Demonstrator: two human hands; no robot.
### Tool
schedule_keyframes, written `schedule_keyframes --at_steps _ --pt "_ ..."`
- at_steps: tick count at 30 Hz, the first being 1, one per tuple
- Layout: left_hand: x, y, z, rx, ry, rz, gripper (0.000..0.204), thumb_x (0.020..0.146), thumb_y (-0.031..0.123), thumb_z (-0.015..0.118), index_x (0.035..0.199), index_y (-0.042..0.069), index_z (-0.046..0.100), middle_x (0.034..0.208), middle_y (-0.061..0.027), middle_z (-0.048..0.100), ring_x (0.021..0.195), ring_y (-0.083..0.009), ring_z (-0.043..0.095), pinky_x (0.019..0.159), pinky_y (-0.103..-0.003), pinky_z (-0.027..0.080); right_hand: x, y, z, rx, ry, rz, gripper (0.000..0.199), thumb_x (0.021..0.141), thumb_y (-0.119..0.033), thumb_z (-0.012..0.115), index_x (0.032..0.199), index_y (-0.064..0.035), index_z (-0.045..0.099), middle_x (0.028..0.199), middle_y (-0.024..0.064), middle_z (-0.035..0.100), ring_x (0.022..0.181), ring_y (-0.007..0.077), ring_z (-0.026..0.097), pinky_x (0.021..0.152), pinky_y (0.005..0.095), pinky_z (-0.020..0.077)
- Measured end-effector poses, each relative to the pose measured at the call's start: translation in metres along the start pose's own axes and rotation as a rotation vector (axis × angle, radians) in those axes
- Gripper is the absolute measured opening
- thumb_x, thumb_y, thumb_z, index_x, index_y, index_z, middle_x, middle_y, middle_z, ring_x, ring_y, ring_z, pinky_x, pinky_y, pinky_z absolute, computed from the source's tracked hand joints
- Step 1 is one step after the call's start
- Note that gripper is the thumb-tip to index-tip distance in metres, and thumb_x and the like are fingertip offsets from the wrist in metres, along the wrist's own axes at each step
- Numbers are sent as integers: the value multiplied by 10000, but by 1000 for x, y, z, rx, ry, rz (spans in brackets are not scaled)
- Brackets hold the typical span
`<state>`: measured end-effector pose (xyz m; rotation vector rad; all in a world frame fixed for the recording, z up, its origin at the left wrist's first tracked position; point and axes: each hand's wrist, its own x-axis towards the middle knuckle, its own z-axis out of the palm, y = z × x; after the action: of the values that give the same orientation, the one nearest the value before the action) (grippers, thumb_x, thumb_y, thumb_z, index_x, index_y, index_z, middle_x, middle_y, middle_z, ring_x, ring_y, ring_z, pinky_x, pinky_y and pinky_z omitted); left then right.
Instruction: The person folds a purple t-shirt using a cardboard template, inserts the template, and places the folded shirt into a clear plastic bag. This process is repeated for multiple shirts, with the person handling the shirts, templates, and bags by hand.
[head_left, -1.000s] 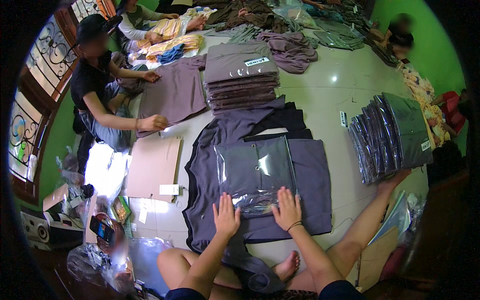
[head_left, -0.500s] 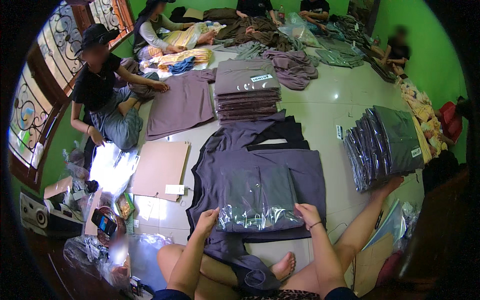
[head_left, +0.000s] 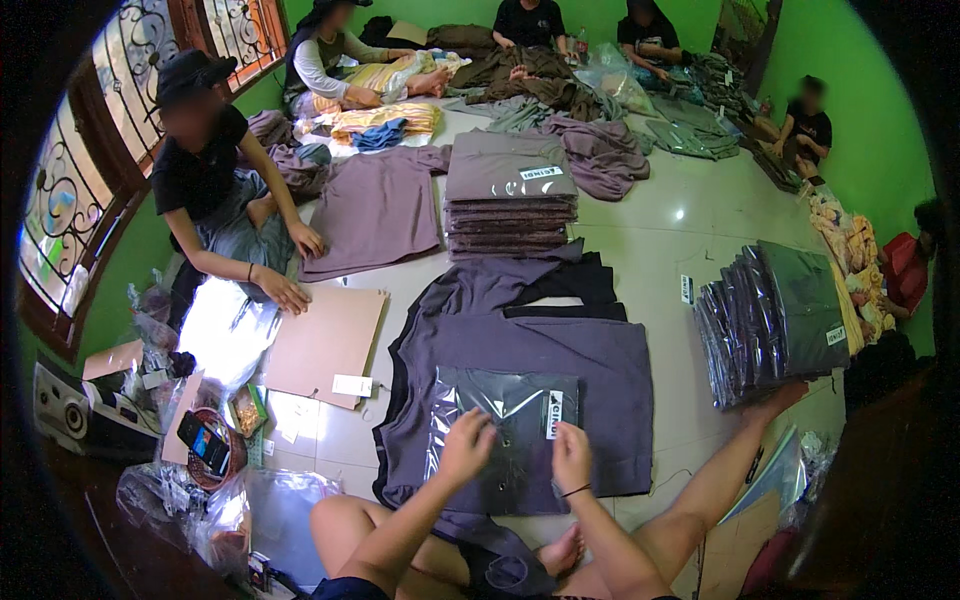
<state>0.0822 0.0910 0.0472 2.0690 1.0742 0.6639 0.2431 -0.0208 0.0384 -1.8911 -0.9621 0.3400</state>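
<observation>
A dark garment folded in a clear plastic bag (head_left: 505,400) lies before me on spread-out purplish-grey clothing (head_left: 610,400). A white label (head_left: 555,413) shows at the bag's right side. Over the left part of the bag is my left hand (head_left: 468,446), its fingers loosely bent and apart, with nothing seen in them. My right hand (head_left: 572,460) is at the lower end of the label, fingers curled together. Whether it pinches the bag's edge is hidden.
Bagged garments are stacked ahead (head_left: 510,205) and at right (head_left: 770,325). Brown cardboard sheets (head_left: 325,340) lie at left, where a co-worker's hand (head_left: 285,293) touches them. A basket with a phone (head_left: 207,445) and plastic bags (head_left: 290,515) are nearby. Several people sit farther back.
The bagged garment has been turned over, so its label now shows. My hands have moved inward from its sides. The co-worker at left has reached down to the cardboard.
</observation>
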Motion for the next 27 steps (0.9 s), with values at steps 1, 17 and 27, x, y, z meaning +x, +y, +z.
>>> schedule_keyframes --at_steps 1,17,27 --pt "-12 1 14 311 -94 78 425 809 352 518 1183 150 497 1295 -156 383 1208 -349 330 990 -526 212 -7 3 12 -253 -16 -176 306 857 -273 469 1092 -93 549 1127 162 503 1039 322 467 873 455 356" --pt "-13 -17 47 583 -165 146 551 786 465 411 1293 250 380 1407 -77 225 1291 -379 132 925 -683 31 -18 13 52 -746 -301 -182 512 807 -368 436 1304 -270 359 1405 121 209 1293 356 146 991 603 28" --pt "-18 -46 10 -191 -71 -139 348 815 290 542 1126 132 550 1313 -250 320 1213 -342 342 994 -414 263 -29 13 21 -226 -158 -136 314 785 -258 532 1053 -95 557 1143 122 475 1015 320 459 857 428 367"
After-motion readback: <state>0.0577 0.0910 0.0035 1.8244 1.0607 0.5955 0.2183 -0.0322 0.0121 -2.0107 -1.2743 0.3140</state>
